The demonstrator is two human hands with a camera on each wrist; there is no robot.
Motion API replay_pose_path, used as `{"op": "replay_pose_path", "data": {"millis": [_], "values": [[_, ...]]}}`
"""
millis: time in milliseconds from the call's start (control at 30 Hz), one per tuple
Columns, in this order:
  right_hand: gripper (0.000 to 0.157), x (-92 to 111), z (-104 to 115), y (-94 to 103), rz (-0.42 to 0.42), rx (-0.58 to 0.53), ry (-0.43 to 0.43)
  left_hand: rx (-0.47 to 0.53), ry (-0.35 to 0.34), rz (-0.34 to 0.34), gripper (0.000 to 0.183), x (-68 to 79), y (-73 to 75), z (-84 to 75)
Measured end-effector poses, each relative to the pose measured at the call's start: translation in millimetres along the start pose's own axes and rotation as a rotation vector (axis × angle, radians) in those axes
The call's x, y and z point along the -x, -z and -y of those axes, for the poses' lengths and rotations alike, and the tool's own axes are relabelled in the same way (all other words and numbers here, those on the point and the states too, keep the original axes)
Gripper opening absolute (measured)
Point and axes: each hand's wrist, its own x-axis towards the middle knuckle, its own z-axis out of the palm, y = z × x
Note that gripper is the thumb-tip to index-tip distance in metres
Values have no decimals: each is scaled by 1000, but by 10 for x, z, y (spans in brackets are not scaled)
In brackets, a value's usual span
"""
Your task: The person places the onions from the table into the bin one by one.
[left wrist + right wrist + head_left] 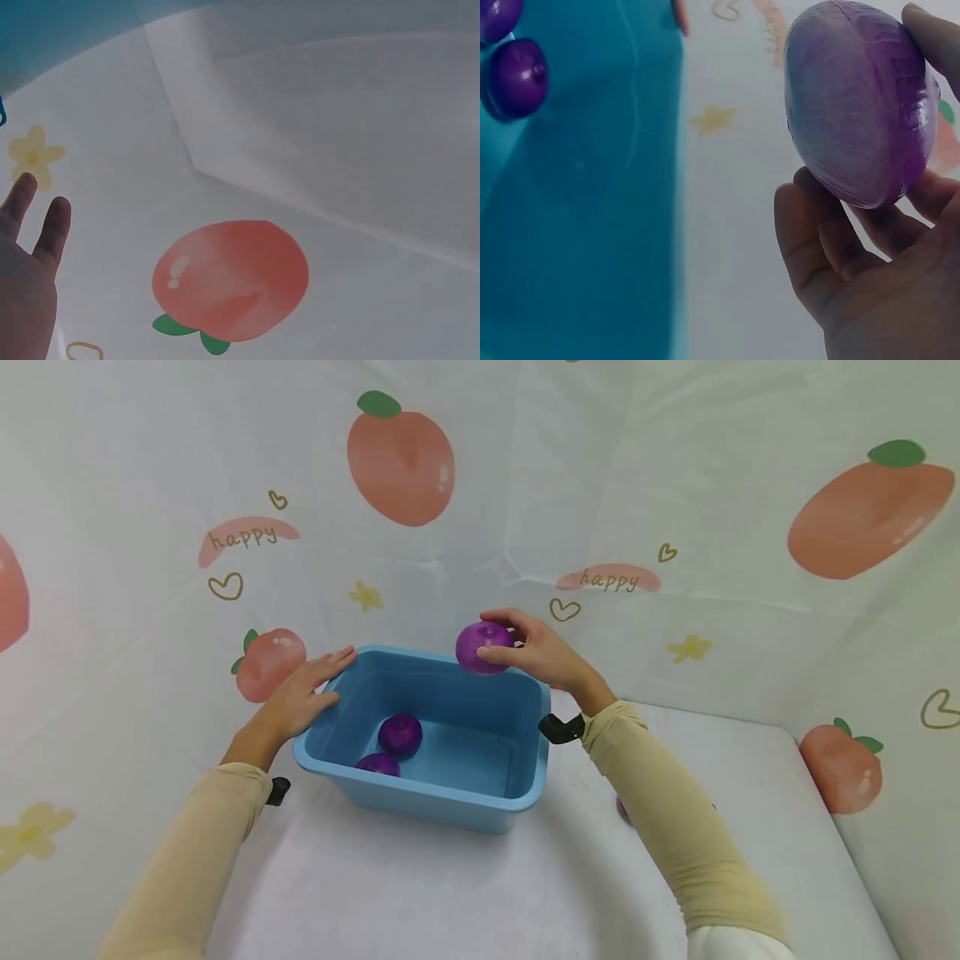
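Note:
My right hand (551, 652) holds a round, shiny purple onion (480, 647) over the far rim of a blue plastic tub (420, 793). In the right wrist view, the thumb and fingers grip the onion (855, 105) from its sides, and lengthwise streaks show on its skin. Inside the tub, toward its left, lie two more purple onions, one onion (400, 735) whole in view and the other onion (379, 765) partly behind the near wall. My left hand (300, 693) rests on the tub's left rim, fingers extended.
Another purple item (624, 811) lies on the white tabletop (720, 760), mostly hidden by the right sleeve. A white cloth (480, 552) with printed fruit, hearts and lettering rises behind the tub and along the sides.

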Motion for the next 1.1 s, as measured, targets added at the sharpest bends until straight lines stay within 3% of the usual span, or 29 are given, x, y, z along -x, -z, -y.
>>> {"op": "replay_pose_path", "data": {"millis": [333,533,833,1100], "values": [[59,-238,-79,-520,88,-55,32,17,-19,-12,62,11,7,-2],[63,-330,-41,-740,138,-34,68,9,-24,-8,62,17,1,0],[67,-495,-37,-976,207,-37,62,-8,-18,-2,61,6,16,-5],[72,-517,-177,-1040,234,-49,3,-13,-1,-4,61,-20,-12,17]]}}
